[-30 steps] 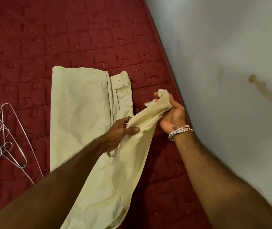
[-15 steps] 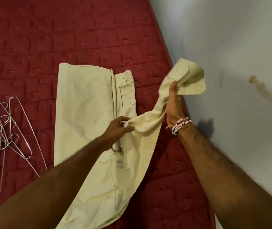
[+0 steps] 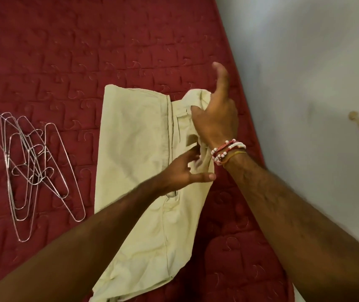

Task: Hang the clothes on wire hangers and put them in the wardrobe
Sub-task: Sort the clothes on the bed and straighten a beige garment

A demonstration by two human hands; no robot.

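Lying folded lengthwise, the pale-yellow trousers [image 3: 135,149] look creased.

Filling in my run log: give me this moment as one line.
stage: folding trousers | left hand: open over trousers | right hand: on trousers, grip unclear | hangers: heap on mattress, untouched

Dim, warm indoor light. Grey-white wall [image 3: 304,73] is brighter twd top right, shaded along the dark red quilted mattress [image 3: 87,51]. Right grip [image 3: 215,118] throws a small soft shadow on the pale cream cotton trousers [image 3: 135,149]. Left grip [image 3: 182,173] fingers motion-blurred. Wide-angle bend at edges; forearms at bottom look soft.
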